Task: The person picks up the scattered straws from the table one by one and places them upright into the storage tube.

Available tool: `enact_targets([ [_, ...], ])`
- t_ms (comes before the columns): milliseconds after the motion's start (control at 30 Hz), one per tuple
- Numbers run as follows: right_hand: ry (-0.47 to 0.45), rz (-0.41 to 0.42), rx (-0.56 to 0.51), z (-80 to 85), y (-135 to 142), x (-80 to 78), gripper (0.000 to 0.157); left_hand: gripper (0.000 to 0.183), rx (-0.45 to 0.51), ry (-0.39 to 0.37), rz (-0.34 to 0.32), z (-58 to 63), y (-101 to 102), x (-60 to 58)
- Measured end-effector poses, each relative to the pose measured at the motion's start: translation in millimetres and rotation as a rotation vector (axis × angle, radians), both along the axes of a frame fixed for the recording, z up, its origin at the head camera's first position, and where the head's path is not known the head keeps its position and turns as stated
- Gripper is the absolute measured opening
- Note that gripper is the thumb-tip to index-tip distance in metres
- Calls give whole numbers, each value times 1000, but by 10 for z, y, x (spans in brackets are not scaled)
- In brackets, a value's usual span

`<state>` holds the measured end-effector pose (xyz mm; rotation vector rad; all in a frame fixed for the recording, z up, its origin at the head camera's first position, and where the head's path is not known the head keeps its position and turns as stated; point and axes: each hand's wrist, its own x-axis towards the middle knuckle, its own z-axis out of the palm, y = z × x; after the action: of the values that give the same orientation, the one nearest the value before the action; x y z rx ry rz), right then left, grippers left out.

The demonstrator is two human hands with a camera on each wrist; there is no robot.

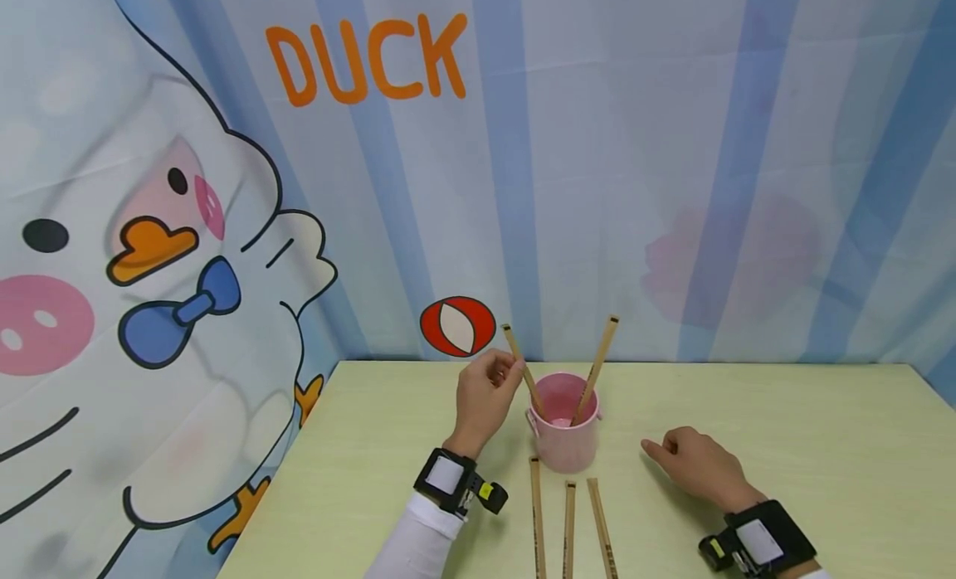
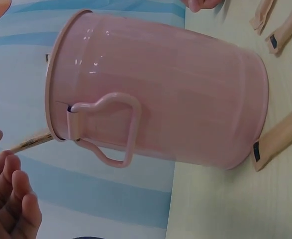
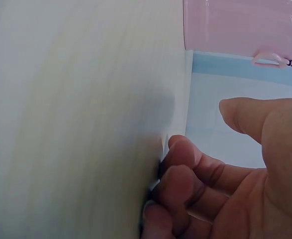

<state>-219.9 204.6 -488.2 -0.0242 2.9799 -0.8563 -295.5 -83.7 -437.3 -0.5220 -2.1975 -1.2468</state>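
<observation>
While my left hand (image 1: pixel 484 401) pinches a wooden chopstick (image 1: pixel 523 372) leaning in the pink bucket (image 1: pixel 565 434), steadying it against the rim, my right hand (image 1: pixel 698 467) rests loosely curled and empty on the tabletop (image 1: pixel 784 421); three chopsticks (image 1: pixel 569 525) lie nearby.

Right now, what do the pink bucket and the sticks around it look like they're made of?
The pink bucket looks like thin painted metal: glossy highlights, a rolled rim and a bent strip handle, though glazed plastic can't be ruled out. The sticks on the table look like plain unvarnished wood or bamboo, matte tan with dark printed ends. The left hand pinches another one standing in the bucket.
</observation>
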Motion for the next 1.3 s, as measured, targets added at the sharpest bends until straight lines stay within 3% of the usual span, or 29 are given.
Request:
enact_targets([
  [300,8,1,2,-2,-1,2,47,26,-66,-52,2,-71,-88,25],
  [600,4,0,0,21,-8,10,45,17,-364,-355,-74,-283,-234,100],
  [900,7,1,-4,14,-5,7,46,18,-556,-505,-119,-502,-388,239],
  [1067,-5,6,-5,3,-5,9,46,18,-616,-503,-115,-537,-413,297],
  [1300,0,9,4,18,-15,16,44,18,-617,-493,-114,-498,-419,338],
])
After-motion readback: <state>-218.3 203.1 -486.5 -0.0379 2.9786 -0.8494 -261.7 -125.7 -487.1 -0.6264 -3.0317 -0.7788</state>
